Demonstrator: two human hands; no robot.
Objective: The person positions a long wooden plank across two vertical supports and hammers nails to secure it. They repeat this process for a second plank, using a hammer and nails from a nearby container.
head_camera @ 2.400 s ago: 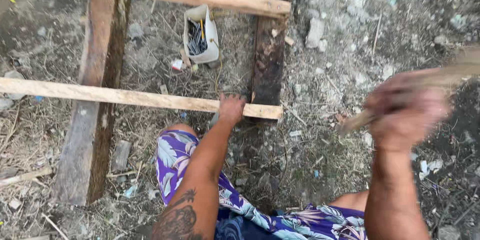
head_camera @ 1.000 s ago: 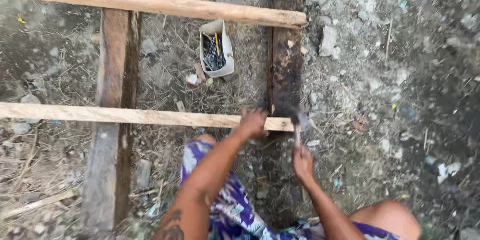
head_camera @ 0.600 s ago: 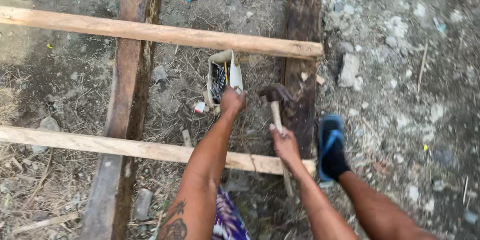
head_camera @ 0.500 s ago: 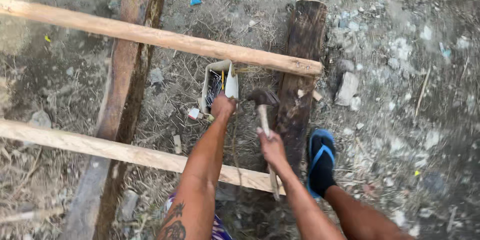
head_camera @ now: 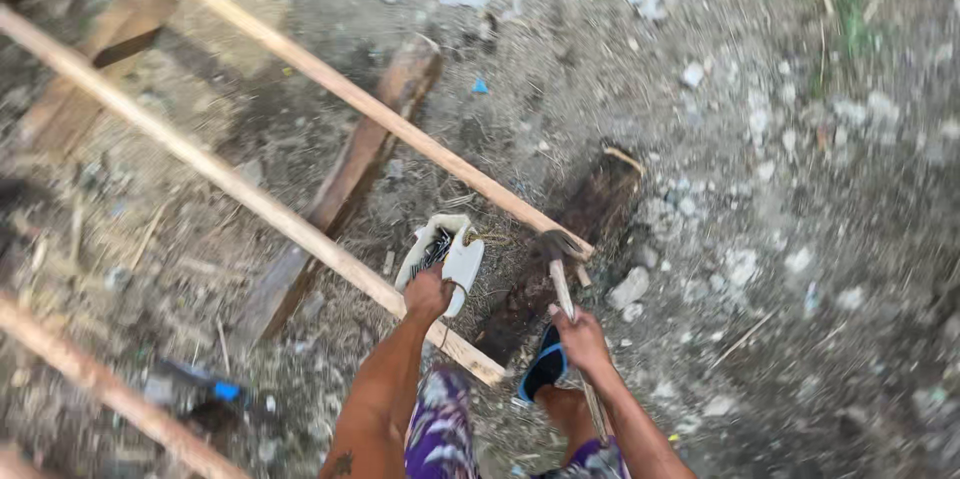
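Reaching toward twelve o'clock, the left hand (head_camera: 428,294) is closing its fingers on the white container (head_camera: 443,257), touching it. At three o'clock, the right hand (head_camera: 580,337) is gripping the hammer (head_camera: 556,259), handle running six-to-twelve.

One head-worn view, looking steeply down from standing height; tilted (frame skewed) over dirt ground (head_camera: 800,239); no second view.

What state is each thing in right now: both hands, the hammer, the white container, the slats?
Left hand: gripping the white container's edge.
Right hand: closed around the hammer handle.
Hammer: held upright, head by the upper slat's end.
White container: open, on the ground, dark contents inside.
Wooden slats: lying across dark beams.
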